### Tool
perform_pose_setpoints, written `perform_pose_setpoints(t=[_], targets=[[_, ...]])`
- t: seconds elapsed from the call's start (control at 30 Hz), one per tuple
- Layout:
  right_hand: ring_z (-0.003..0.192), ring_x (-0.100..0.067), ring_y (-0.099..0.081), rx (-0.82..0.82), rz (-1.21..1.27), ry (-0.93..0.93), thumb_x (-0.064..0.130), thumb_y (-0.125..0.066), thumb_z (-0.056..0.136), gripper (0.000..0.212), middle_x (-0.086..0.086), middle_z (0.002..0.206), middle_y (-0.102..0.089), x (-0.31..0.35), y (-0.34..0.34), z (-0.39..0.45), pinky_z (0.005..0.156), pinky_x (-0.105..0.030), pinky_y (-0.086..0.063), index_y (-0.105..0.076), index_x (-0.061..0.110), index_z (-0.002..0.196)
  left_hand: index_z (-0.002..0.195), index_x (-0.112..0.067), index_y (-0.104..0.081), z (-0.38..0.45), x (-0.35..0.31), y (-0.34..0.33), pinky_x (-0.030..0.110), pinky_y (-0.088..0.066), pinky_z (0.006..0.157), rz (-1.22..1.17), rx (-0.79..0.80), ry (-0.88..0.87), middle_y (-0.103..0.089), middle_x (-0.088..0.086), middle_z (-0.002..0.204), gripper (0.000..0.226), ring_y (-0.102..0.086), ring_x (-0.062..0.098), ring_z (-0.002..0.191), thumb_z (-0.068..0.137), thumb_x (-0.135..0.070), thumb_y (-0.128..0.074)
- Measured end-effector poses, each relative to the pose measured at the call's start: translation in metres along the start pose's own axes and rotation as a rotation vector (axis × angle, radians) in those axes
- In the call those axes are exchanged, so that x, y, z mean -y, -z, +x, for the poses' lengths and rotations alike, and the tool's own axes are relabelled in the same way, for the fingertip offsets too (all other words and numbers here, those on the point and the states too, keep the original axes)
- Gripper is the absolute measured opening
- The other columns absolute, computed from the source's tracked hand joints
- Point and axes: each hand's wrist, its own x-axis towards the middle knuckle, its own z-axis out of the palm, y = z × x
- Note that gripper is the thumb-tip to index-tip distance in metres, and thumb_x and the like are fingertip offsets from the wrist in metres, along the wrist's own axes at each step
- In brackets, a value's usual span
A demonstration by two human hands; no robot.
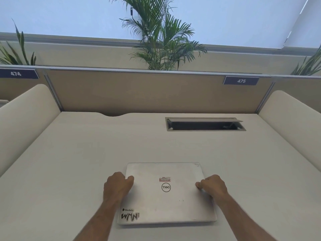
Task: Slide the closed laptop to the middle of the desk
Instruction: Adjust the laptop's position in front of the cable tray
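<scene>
A closed silver laptop point(166, 200) with stickers on its lid lies flat on the white desk point(86, 153), near the front edge and roughly centred left to right. My left hand point(118, 186) grips its left edge, thumb on the lid. My right hand point(212, 186) grips the right edge the same way. Both forearms reach in from the bottom of the view.
An open cable hatch point(205, 124) is sunk into the desk at the back right. A beige partition point(139, 93) closes the back, with rounded side dividers point(26, 122) left and right. A cable notch point(112, 114) cuts the desk's back edge. Palm plants stand behind the partition.
</scene>
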Motion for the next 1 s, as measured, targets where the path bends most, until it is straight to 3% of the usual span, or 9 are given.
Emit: perform_pose_setpoints(t=[0.3, 0.8, 1.0], targets=[[0.055, -0.023, -0.058, -0.013, 0.060, 0.012, 0.019, -0.074, 0.062, 0.020, -0.003, 0.052, -0.060, 0.021, -0.001, 0.014, 0.052, -0.028, -0.038, -0.057, 0.011, 0.056, 0.057, -0.016, -0.051, 0.021, -0.012, 0.006, 0.027, -0.038, 0.050, -0.069, -0.019, 0.002, -0.059, 0.001, 0.056, 0.024, -0.054, 0.021, 0.051, 0.071, -0.034, -0.057], [0.063, -0.022, -0.065, -0.011, 0.029, 0.001, 0.023, -0.076, 0.061, 0.024, -0.007, 0.066, -0.071, 0.052, 0.000, 0.050, 0.052, -0.026, -0.042, -0.070, 0.004, 0.073, 0.055, -0.015, -0.047, 0.057, -0.032, 0.003, 0.028, -0.032, 0.049, -0.055, 0.013, -0.003, -0.054, 0.000, 0.055, 0.028, -0.049, 0.019, 0.051, 0.075, -0.033, -0.055], [0.062, -0.020, -0.064, 0.001, -0.006, -0.004, 0.026, -0.074, 0.060, 0.026, -0.005, 0.066, -0.069, 0.053, -0.001, 0.054, 0.050, -0.026, -0.040, -0.067, 0.005, 0.074, 0.056, -0.015, -0.045, 0.062, -0.032, 0.002, 0.030, -0.032, 0.051, -0.028, 0.021, -0.012, -0.052, 0.000, 0.056, 0.028, -0.046, 0.020, 0.051, 0.076, -0.032, -0.055]])
